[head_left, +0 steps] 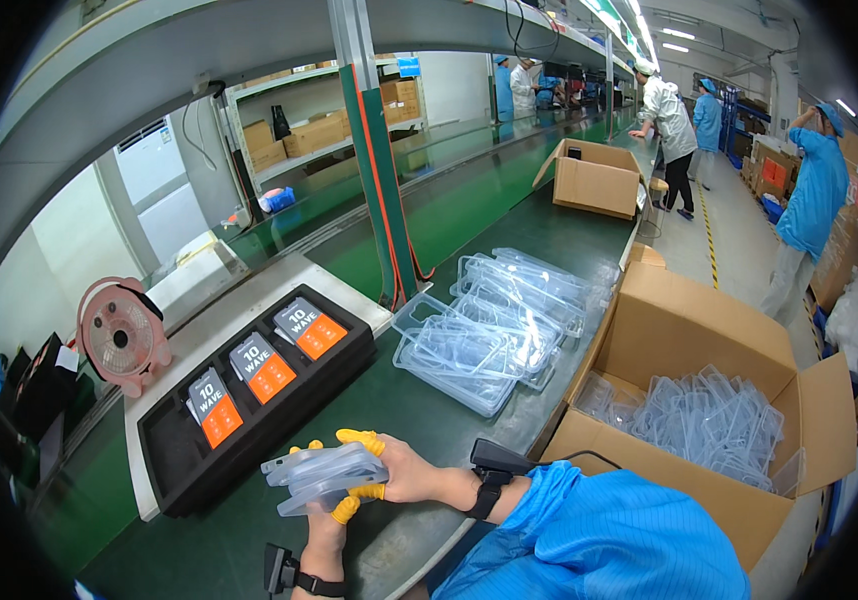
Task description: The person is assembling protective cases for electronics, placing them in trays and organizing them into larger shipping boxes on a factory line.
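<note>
Head view: black tray (174, 450) (boxes (263, 368) inside) near hands (409, 474).

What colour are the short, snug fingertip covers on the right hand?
The fingertip covers are yellow, best seen in the head view.

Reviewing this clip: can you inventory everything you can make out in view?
Held clear plastic pieces: several, clear, between the hands
Loose clear plastic trays: many, clear, heaped on the green work surface
Black tray: one, black, on a white board
Packages: three, grey and orange, in the black tray
Fan: one, pink, left
Large carton: one, brown, right; clear plastic pieces inside
Smaller carton: one, brown, farther along
Post: one, green and grey, upper middle
Co-workers: at least five, blue or white clothing, background
Left hand: one, yellow finger covers, lower middle
Right hand: one, yellow finger covers, beside it
</note>
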A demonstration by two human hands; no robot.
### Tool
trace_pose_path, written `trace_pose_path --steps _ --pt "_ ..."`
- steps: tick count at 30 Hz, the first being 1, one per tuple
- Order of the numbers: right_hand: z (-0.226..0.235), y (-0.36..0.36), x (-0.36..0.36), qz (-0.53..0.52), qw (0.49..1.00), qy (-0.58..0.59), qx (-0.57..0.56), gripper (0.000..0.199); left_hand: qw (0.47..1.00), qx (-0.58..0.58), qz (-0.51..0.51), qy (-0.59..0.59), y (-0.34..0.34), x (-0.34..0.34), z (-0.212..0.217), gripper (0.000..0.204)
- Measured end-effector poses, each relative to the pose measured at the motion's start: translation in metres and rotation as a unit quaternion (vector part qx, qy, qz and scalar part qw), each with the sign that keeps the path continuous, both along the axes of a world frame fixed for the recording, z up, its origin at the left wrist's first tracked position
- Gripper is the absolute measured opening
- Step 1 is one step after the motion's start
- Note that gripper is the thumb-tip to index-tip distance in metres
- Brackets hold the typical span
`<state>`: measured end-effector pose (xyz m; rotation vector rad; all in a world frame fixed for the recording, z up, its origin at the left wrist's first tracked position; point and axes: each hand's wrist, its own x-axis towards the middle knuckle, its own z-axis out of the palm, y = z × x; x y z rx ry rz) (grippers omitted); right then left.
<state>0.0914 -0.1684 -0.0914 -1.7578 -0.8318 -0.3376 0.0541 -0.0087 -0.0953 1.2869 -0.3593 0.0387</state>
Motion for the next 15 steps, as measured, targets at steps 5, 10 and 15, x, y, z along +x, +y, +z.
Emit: trace_pose_path --steps 5,10,15 --pt "-0.008 0.000 0.002 0.031 0.997 0.033 0.056 0.078 0.996 -0.034 -0.076 0.044 0.005 0.003 -0.006 0.088" --pt "-0.006 0.003 -0.003 0.044 0.997 0.011 0.069 0.083 0.998 -0.042 -0.031 0.042 0.004 0.002 -0.007 0.093" --pt "-0.009 0.007 -0.003 0.089 0.987 0.016 0.130 0.076 1.000 0.005 0.003 -0.019 -0.004 -0.003 0.008 0.098"
